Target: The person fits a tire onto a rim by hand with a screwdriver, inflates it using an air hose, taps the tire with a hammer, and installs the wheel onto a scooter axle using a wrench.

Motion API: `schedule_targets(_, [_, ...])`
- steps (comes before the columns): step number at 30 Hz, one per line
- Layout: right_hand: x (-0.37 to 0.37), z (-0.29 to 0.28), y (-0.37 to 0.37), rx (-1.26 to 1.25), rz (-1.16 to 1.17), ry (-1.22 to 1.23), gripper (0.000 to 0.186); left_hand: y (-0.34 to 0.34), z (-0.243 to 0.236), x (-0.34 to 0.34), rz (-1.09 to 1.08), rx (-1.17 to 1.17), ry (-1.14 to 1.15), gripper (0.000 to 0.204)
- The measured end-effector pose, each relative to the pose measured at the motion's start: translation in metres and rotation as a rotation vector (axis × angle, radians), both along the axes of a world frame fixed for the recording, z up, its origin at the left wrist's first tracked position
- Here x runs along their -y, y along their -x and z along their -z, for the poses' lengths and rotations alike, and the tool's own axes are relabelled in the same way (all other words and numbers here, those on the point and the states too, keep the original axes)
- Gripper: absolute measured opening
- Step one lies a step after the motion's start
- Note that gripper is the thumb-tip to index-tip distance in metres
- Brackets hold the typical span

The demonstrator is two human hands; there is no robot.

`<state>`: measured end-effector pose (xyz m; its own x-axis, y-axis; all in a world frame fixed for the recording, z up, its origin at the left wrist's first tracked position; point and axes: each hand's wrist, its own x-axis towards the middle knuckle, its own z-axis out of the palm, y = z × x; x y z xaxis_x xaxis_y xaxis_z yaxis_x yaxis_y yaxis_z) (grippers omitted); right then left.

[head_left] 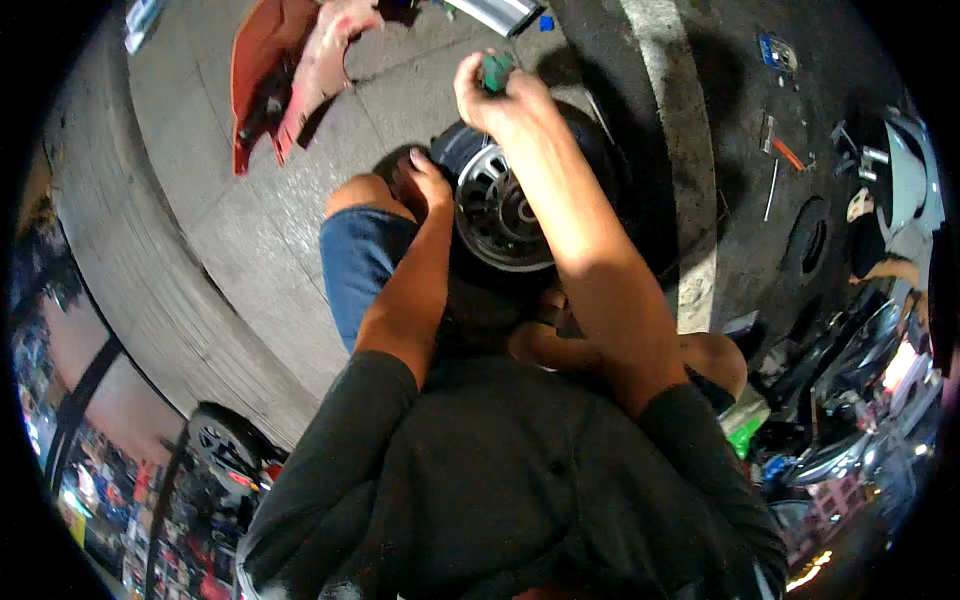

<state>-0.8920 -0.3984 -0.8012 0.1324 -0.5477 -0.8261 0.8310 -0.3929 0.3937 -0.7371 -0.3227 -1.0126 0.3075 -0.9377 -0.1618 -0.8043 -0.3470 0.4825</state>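
A small wheel (523,212), a silver and dark spoked rim with a black tyre, stands between my legs, its face toward me. Over its far edge my right hand (488,95) is closed around a small green piece (496,72), perhaps a cloth or scouring pad; the fingers cover much of it. My right forearm hides part of the rim. At the tyre's left side is my left hand (427,183), its thumb and fingers apart, close to my left knee. I cannot tell how firmly it touches the tyre.
Red and pale body panels (268,85) lie on the paving at far left. To the right are a white painted line (675,110), an orange-handled tool (788,154), a thin rod (771,190) and a dark rubber ring (808,235). A parked motorcycle's wheel (228,440) stands behind left.
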Motion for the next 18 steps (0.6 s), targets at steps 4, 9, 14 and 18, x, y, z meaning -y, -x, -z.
schedule_targets(4, [0.017, 0.022, 0.0, -0.058, -0.011, 0.019, 0.025, -0.01, 0.028, 0.011, 0.12, -0.331, 0.093, 0.043])
schedule_targets(9, [-0.016, 0.012, -0.008, -0.117, -0.033, 0.07, 0.017, 0.038, -0.018, 0.045, 0.359, -0.049, -0.039, 0.042])
schedule_targets(14, [-0.105, 0.003, 0.014, 0.0, -0.236, 0.331, 0.017, 0.042, -0.003, 0.039, 0.359, -0.036, 0.214, 0.039])
schedule_targets(18, [-0.193, -0.047, 0.009, -0.362, -0.848, 0.021, 0.043, 0.04, -0.003, 0.039, 0.375, -0.077, 0.209, 0.032])
